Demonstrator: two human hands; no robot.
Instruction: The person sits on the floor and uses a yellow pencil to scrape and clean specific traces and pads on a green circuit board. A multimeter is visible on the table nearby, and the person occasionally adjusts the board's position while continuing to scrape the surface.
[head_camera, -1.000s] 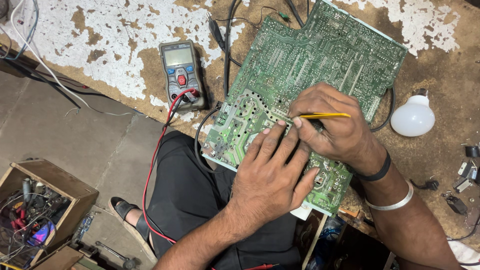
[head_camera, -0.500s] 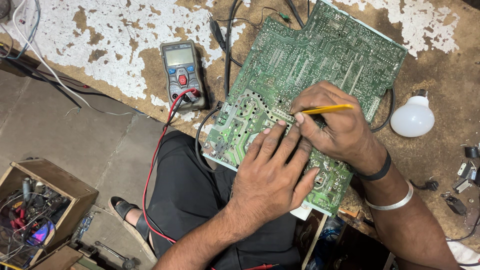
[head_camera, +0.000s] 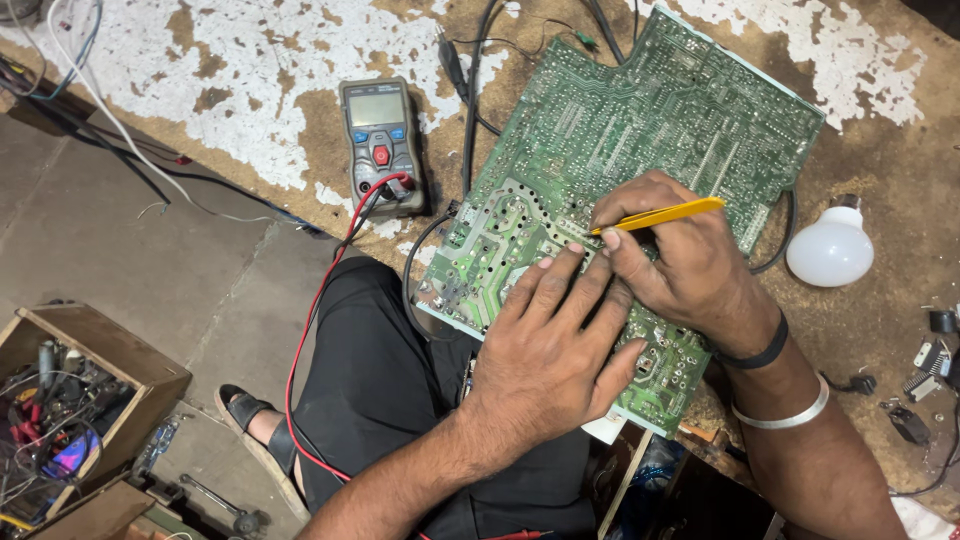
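Observation:
A large green circuit board (head_camera: 650, 130) lies solder side up, half on the worn workbench and half over my lap. My left hand (head_camera: 555, 350) rests flat on its near part with fingers spread, pressing it down. My right hand (head_camera: 680, 255) grips a thin yellow tool (head_camera: 665, 214) like a pen, its tip hidden behind my thumb and touching the board near the middle. A dark band and a silver bangle sit on my right wrist.
A grey multimeter (head_camera: 382, 145) with red and black leads lies left of the board. A white bulb (head_camera: 830, 250) lies at the right, with small parts beyond it. A wooden box (head_camera: 140, 375) of wires and tools stands on the floor at lower left.
The yellow tool's free end has tilted slightly upward in my right hand. My left hand stays pressed on the board.

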